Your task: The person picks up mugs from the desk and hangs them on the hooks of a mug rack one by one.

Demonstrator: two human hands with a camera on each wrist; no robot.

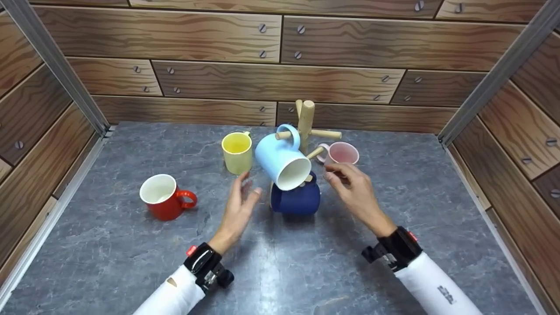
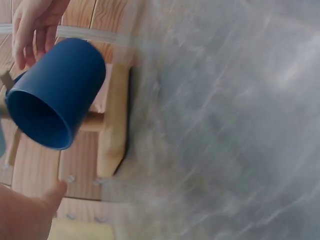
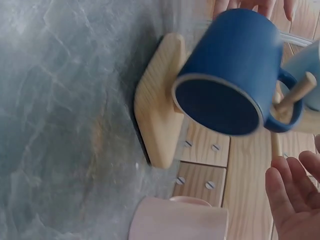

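Note:
A wooden mug rack carries two mugs. The light blue mug hangs by its handle from an upper peg, mouth tilted down toward the front. Below it a dark blue mug hangs sideways by its handle on a lower peg. My left hand hovers left of both mugs, fingers extended and thumb apart, holding nothing. On the other side my right hand has loosely bent fingers with nothing in them, just in front of the pink mug.
A yellow mug stands upright left of the rack, and a red mug stands farther left, handle to the right. The rack's wooden base sits on the grey marbled table. Wood-patterned walls close in the back and sides.

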